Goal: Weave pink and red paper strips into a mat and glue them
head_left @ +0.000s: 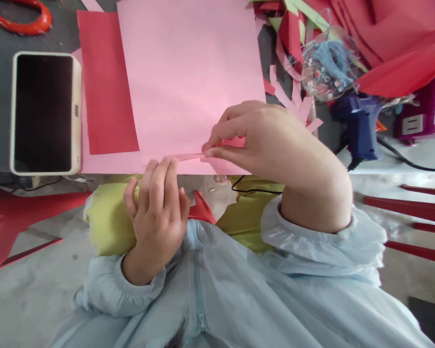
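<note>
A narrow pink paper strip (188, 157) lies along the near edge of a large pink paper sheet (192, 72). My right hand (253, 135) pinches the strip's right end between thumb and fingertips. Under that hand a bit of red shows, mostly hidden. At the strip's left end, my left hand (159, 203) rests its outstretched fingertips on the paper by the table edge, palm down. Left of the pink sheet is a red paper piece (107, 87), lying on pink paper.
A phone (43, 111) lies at the left, with orange scissors handles (25, 24) beyond it. To the right are paper scraps (286, 92), a bag of beads and blue thread (329, 65), a blue glue gun (358, 125) and a purple power strip (422, 113). Red stools (18, 212) flank me.
</note>
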